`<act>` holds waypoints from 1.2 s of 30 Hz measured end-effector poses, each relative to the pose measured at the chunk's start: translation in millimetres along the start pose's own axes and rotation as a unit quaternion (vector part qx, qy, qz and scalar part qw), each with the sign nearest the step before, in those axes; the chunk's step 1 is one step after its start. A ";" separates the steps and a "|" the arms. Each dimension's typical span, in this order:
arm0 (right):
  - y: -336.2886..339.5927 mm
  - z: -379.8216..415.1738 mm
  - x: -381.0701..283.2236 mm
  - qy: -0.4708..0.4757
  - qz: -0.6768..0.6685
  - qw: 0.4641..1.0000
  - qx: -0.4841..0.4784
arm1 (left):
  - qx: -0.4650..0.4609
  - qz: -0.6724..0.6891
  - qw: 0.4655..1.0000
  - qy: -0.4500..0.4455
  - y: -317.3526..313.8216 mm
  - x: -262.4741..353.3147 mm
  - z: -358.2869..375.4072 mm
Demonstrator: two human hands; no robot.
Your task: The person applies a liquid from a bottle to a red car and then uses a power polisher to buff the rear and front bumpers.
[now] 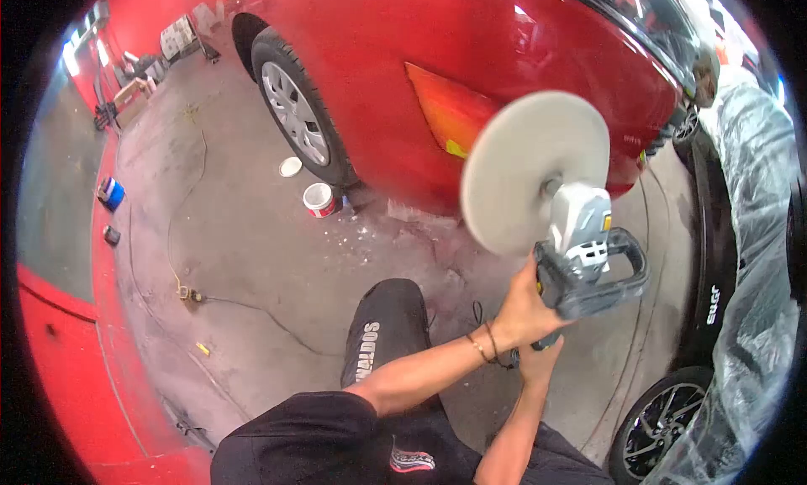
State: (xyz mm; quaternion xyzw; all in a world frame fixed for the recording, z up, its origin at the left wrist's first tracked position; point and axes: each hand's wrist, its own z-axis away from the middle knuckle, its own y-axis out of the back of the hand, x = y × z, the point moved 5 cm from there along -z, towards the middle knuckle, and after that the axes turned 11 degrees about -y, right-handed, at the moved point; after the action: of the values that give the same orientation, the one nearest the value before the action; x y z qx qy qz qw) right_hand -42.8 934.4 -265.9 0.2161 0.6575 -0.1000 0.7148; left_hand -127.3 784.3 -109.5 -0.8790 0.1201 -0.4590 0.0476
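Both my hands hold a grey and black power polisher [580,224] with a large off-white round pad [525,178]. My left hand [525,308], with thin bracelets at the wrist, is closed around the side of the tool's body. Lower down, my right hand [540,363] is wrapped around its rear handle, fingers partly hidden. A black loop handle [626,262] sticks out at the tool's right. The pad overlaps the lower body of a red car [378,107] in this view, beside an orange-red patch [441,102] with a yellow tip.
A white tub [319,201] and a round white lid [290,166] lie by the car's wheel [292,111]. Cables cross the concrete floor [244,258]. At the right stands a black car [702,317] beside clear plastic sheeting [761,199]. A blue container [110,192] is at the left.
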 end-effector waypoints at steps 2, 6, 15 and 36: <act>-10.5 9.8 -38.4 0.033 0.051 0.998 0.018 | -0.001 0.020 0.999 -0.032 20.8 0.4 9.1; -47.4 27.4 -148.6 0.091 0.171 0.981 0.001 | 0.015 0.192 0.973 0.124 62.2 11.2 -2.9; -196.7 23.3 -365.0 0.240 0.325 0.915 0.011 | 0.012 0.347 0.935 -0.070 195.2 112.9 -184.7; -144.0 57.3 -188.0 0.132 0.515 0.847 -0.023 | 0.156 0.481 0.852 0.135 164.2 -31.9 21.4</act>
State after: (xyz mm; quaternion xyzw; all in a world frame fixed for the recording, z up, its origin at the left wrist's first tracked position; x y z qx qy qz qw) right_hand -74.6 754.9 -104.2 0.5186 0.5417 0.3269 0.5751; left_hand -154.7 633.2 -179.0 -0.6218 0.4599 -0.5053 0.3828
